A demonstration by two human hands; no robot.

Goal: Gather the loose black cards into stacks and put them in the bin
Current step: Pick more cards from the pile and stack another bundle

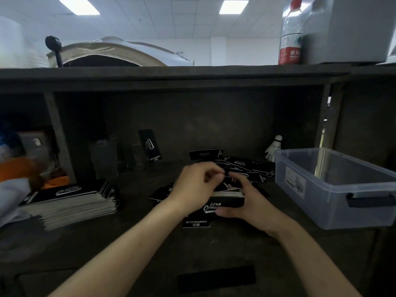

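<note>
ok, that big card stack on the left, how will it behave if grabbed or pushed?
The stack sits skewed, edges fanned, so a push near the top would probably shear it apart. Many thin cards: likely heavy for its size, so grip it from both ends. Single cards seem fairly stiff; one card stands tilted at the back without sagging.

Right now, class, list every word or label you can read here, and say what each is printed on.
"CLUB Camping": top of the black card stack.
"CAMPING CLUB", upside down: black card under that stack.
"农夫": red label of the clear plastic bottle.
Too small to read: white sticker on the clear plastic bin.
Blurred: other black cards.
</note>
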